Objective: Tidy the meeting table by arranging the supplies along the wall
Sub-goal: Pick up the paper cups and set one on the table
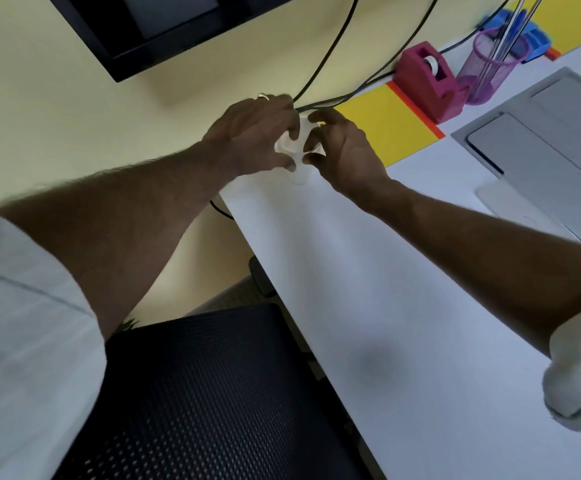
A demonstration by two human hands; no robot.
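Both hands meet at the tabletop's (368, 306) far left corner, right against the wall: left hand (251, 133) and right hand (342, 150) have their fingers closed around a small white object (297, 143), too blurred to identify. Black cables (330, 50) hang just behind. To the right sit a yellow folder (389, 126), pink tape dispenser (427, 81) and purple pen cup (490, 67). Bare white surface stretches toward the near edge.

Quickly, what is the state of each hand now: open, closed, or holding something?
Left hand: closed on the small white object at the table corner.
Right hand: closed on the same white object.
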